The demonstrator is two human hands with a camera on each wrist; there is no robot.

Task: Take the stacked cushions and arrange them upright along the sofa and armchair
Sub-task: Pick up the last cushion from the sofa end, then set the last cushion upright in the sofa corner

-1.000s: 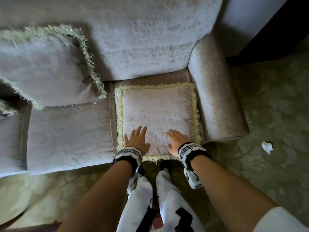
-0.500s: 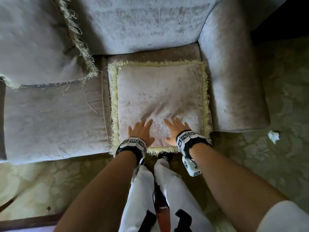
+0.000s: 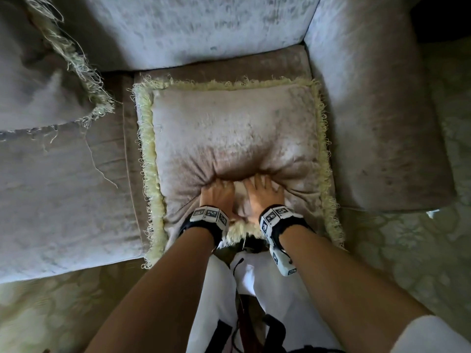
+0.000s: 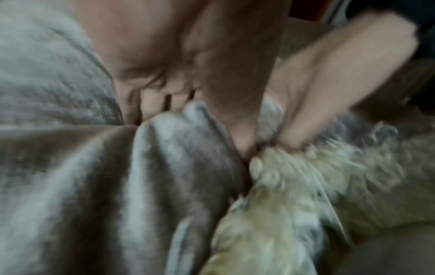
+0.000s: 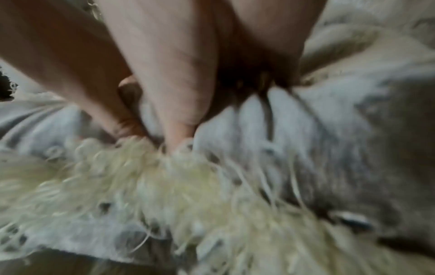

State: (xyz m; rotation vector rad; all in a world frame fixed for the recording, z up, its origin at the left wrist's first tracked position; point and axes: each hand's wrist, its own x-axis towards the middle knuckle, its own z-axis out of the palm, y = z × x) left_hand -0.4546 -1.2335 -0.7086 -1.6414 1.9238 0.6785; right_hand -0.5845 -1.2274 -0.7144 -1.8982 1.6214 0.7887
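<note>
A pale velvet cushion with yellow fringe lies flat on the sofa's right seat, against the armrest. My left hand and right hand sit side by side at its near edge, fingers curled into the fabric, which puckers around them. In the left wrist view the left hand bunches grey velvet above the fringe. The right wrist view has the right hand pinching fabric at the fringe. A second fringed cushion leans upright against the backrest at the far left.
The sofa's backrest runs across the top and its right armrest flanks the flat cushion. A bare seat lies to the left. Patterned carpet with a small white scrap is at the right.
Both hands lay flat and apart on the cushion before; now they are close together with fingers curled, gathering its near edge into folds. The view has come closer to the sofa.
</note>
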